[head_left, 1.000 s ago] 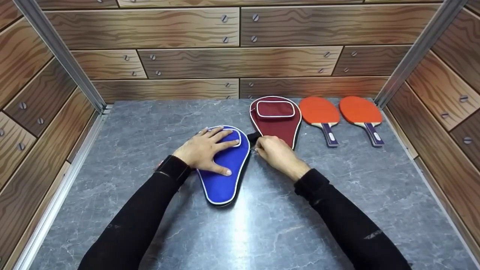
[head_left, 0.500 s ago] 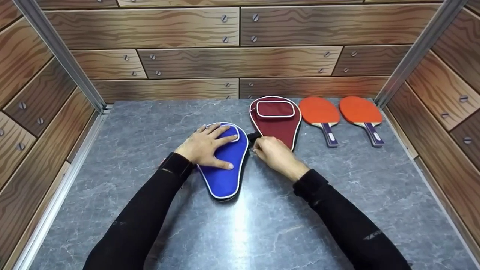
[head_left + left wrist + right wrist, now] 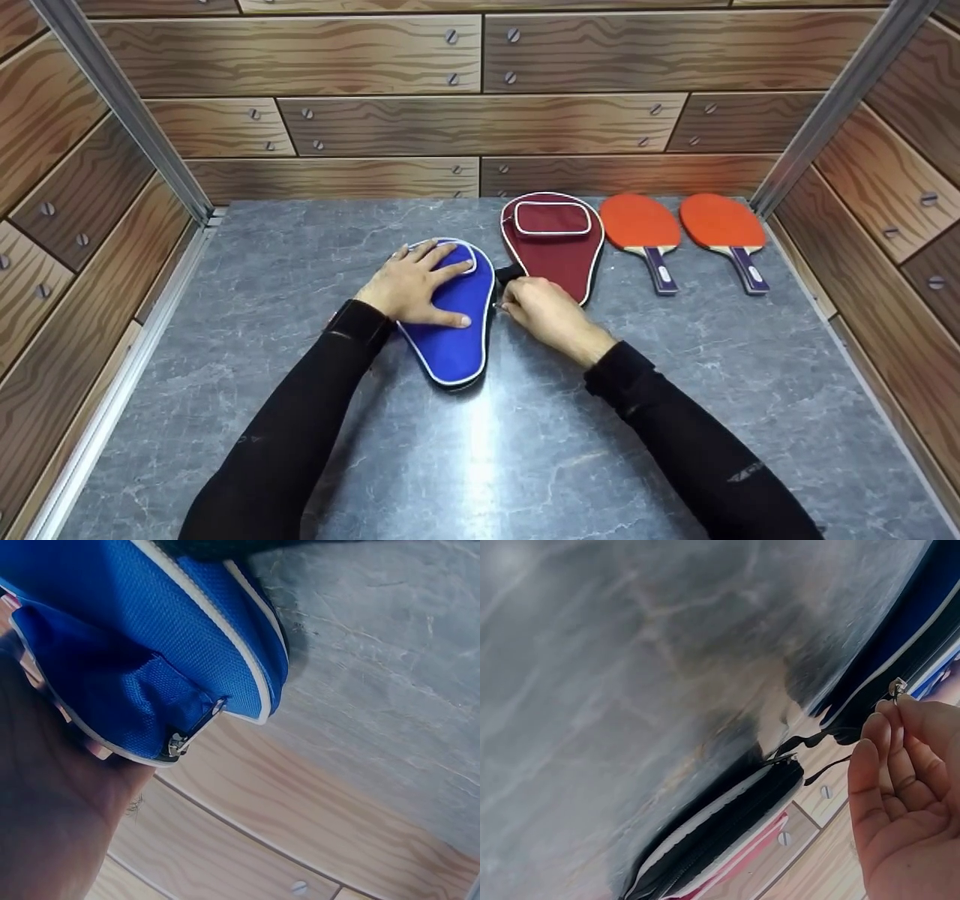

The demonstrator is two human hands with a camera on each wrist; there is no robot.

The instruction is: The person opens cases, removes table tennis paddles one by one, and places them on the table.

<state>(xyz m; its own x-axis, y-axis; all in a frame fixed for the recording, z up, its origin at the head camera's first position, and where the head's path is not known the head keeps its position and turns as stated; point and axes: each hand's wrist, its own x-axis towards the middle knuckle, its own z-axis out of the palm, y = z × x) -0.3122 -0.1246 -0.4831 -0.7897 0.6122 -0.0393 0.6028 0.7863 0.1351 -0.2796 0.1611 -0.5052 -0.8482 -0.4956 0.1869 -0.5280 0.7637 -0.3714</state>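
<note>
A blue table tennis paddle case (image 3: 455, 349) with white piping lies on the grey table, its narrow end toward me. Spread across its upper part, my left hand (image 3: 415, 289) presses on the case and partly covers its front pocket. In the left wrist view the pocket's metal zipper slider (image 3: 177, 742) shows beside the palm. At the case's right side, my right hand (image 3: 551, 315) pinches the small metal zipper pull (image 3: 898, 688) between thumb and fingers. A black strap (image 3: 510, 273) runs just behind the right knuckles.
A dark red paddle case (image 3: 561, 259) lies flat just beyond the right hand. To its right are two orange paddles, one (image 3: 640, 221) beside the case and another (image 3: 721, 220) farther right. Wood-patterned walls (image 3: 375, 124) enclose the table's back and sides.
The blue case has slid away from me, turning slightly, with the left hand on it. My right hand has shifted slightly to the left and toward me along the case's edge.
</note>
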